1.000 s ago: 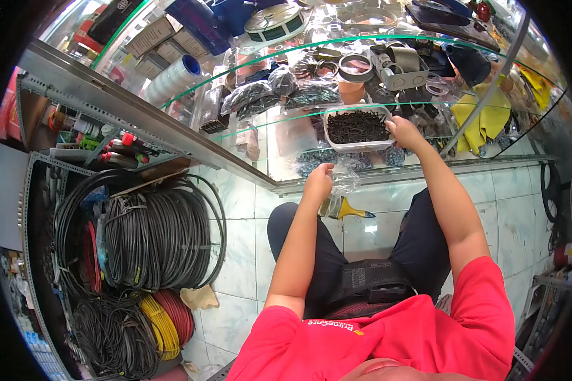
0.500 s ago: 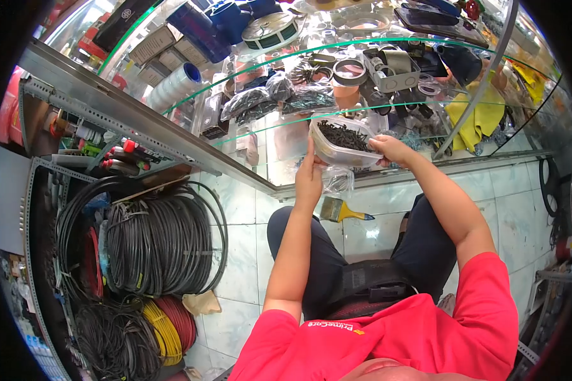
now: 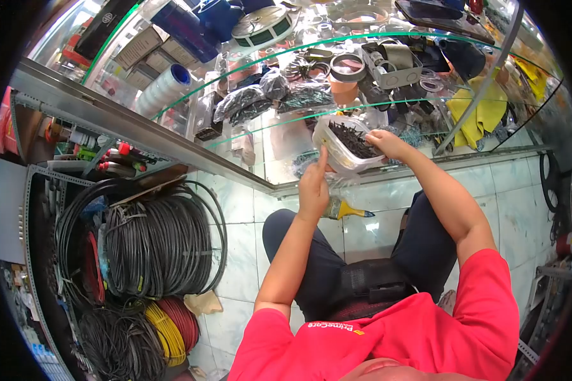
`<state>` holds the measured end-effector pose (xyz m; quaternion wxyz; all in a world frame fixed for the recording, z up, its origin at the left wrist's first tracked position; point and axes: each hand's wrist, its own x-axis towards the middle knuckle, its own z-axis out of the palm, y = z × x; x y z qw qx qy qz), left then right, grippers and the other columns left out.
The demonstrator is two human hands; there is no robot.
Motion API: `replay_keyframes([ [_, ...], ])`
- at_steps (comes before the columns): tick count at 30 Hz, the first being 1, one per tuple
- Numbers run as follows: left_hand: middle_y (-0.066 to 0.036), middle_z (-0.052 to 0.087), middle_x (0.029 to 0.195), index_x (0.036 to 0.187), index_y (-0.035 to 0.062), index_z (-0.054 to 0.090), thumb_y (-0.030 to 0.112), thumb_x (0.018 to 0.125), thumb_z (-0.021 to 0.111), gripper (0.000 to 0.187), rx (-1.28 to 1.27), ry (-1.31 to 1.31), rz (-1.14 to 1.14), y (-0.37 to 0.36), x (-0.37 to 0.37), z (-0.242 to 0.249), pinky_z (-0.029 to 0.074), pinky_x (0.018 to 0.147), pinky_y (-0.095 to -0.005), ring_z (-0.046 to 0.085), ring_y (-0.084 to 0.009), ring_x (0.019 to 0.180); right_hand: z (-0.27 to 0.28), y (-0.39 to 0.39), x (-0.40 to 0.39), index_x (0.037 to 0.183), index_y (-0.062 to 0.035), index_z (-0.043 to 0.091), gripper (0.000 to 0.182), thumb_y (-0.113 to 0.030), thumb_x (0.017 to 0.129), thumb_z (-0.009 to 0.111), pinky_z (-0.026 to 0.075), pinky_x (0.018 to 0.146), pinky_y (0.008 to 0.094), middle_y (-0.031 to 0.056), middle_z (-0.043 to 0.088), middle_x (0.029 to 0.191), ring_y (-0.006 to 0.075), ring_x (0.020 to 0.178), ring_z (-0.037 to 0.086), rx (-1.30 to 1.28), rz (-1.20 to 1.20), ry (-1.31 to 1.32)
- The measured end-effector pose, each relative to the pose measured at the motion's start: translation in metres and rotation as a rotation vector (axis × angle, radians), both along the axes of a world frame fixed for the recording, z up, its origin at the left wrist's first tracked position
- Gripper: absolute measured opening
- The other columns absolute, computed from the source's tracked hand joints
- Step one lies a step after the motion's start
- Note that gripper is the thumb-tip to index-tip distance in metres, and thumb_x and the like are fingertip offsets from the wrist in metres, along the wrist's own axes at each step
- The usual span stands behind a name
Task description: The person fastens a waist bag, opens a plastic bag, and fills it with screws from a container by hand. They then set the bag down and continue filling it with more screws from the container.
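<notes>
A clear plastic container (image 3: 338, 159) holds a heap of small dark pieces (image 3: 354, 141) that look like black screws. It is tilted at the front of the glass display case. My right hand (image 3: 388, 145) is closed on its right rim, thumb over the top. At the near left side my left hand (image 3: 313, 192) grips the container, one finger stretched up along the wall and the other fingers curled beneath. Crumpled clear plastic shows under the container. Just below, a paintbrush (image 3: 348, 210) with a yellow handle lies on the floor, its bristles partly hidden by my left hand.
Glass shelves (image 3: 279, 122) carry bagged parts, metal rings and a yellow cloth (image 3: 470, 117). A metal frame edge (image 3: 152, 136) runs along the left. Black cable coils (image 3: 162, 244) and yellow and red wire coils (image 3: 165, 333) stand on the floor at left.
The container has shifted slightly right and down and tilted more to the right. My left hand has moved down and right, now covering part of the paintbrush.
</notes>
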<state>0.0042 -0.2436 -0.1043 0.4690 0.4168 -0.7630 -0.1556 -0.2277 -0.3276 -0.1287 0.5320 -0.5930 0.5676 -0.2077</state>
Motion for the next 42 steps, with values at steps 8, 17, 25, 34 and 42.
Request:
replay_keyframes([
  [8, -0.014, 0.060, 0.090, 0.135, 0.0118, 0.031, -0.014, 0.071, 0.031, 0.069, 0.391, 0.155, 0.144, -0.014, 0.000, -0.028, 0.042, 0.078, -0.0265, 0.057, -0.0194, 0.081, -0.015, -0.022, -0.010, 0.089, -0.0009, 0.057, 0.035, -0.033, 0.088, 0.042, 0.045, 0.058, 0.0358, 0.0128, 0.059, 0.075, 0.0222, 0.073, 0.058, -0.322, -0.138, 0.300],
  [17, -0.017, 0.051, 0.099, 0.109, 0.0030, 0.046, -0.012, 0.070, 0.036, 0.043, 0.401, 0.171, 0.420, -0.020, 0.003, -0.046, 0.043, 0.080, -0.0314, 0.053, -0.0265, 0.093, -0.014, -0.021, 0.006, 0.087, -0.0020, 0.052, 0.034, -0.034, 0.088, 0.040, 0.041, 0.069, 0.0495, 0.0242, 0.058, 0.083, 0.0426, 0.081, 0.054, -0.479, -0.292, 0.561],
  [25, -0.010, 0.047, 0.085, 0.080, 0.0020, 0.050, -0.005, 0.066, 0.046, 0.016, 0.384, 0.000, 0.391, -0.018, 0.021, -0.057, 0.046, 0.067, -0.0296, 0.053, -0.0196, 0.074, 0.005, -0.031, 0.017, 0.092, -0.0036, 0.051, 0.037, -0.039, 0.087, 0.041, 0.042, 0.071, 0.0498, 0.0209, 0.060, 0.089, 0.0398, 0.085, 0.057, -0.435, -0.415, 0.493],
  [34, -0.004, 0.047, 0.082, 0.077, 0.0031, 0.051, -0.001, 0.072, 0.050, 0.007, 0.555, 0.220, 0.285, -0.023, 0.015, -0.070, 0.051, 0.056, -0.0238, 0.052, -0.0093, 0.068, 0.042, 0.024, 0.050, 0.084, -0.0040, 0.059, 0.016, -0.019, 0.078, 0.056, 0.045, 0.073, 0.0390, 0.0139, 0.059, 0.089, 0.0293, 0.086, 0.056, -0.753, 0.253, 0.085],
  [42, -0.009, 0.054, 0.087, 0.078, 0.0017, 0.056, -0.008, 0.067, 0.046, 0.017, 0.349, 0.021, 0.210, -0.014, 0.005, -0.032, 0.048, 0.073, -0.0299, 0.054, -0.0219, 0.082, 0.013, 0.042, 0.061, 0.095, -0.0143, 0.064, 0.024, -0.013, 0.073, 0.055, 0.048, 0.070, 0.0386, 0.0133, 0.060, 0.090, 0.0297, 0.082, 0.060, -0.558, 0.365, 0.646],
])
